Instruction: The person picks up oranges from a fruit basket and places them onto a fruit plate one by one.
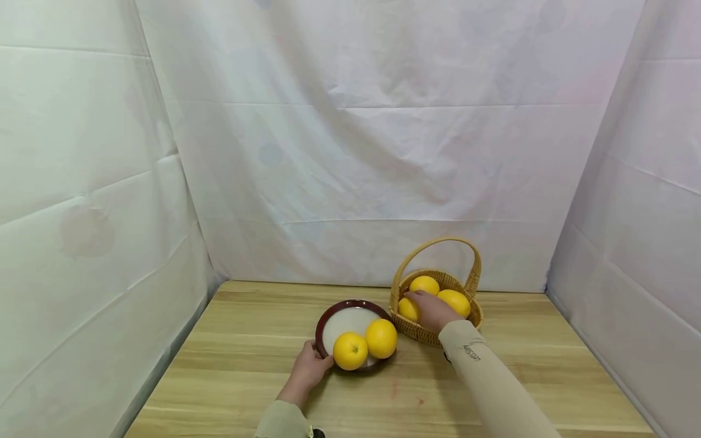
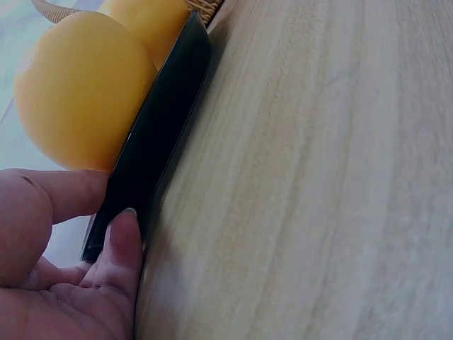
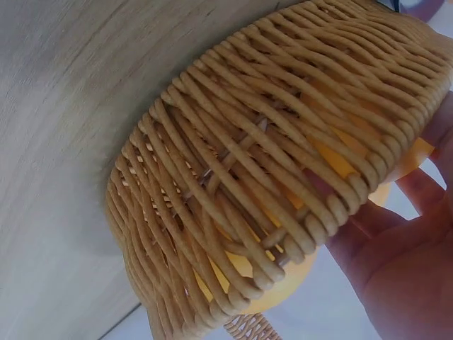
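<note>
A round plate (image 1: 346, 320) with a dark red-brown rim and pale inside carries two oranges (image 1: 350, 351) (image 1: 381, 338) on its near side. My left hand (image 1: 310, 367) pinches its near-left rim; the left wrist view shows the thumb against the dark outer side (image 2: 157, 134) and a finger over the edge, close to an orange (image 2: 85, 88). Inside the wicker basket (image 1: 414, 332), my right hand (image 1: 436, 312) grips the left orange (image 1: 408, 309). Two more oranges (image 1: 424, 285) (image 1: 454, 302) lie beside it. In the right wrist view, the basket wall (image 3: 233, 156) partly hides the fingertips.
The basket's tall arched handle (image 1: 438, 239) rises behind the right hand. Basket and plate stand close together on a wooden table (image 1: 241, 340). White cloth (image 1: 350, 164) hangs behind the table and along both sides.
</note>
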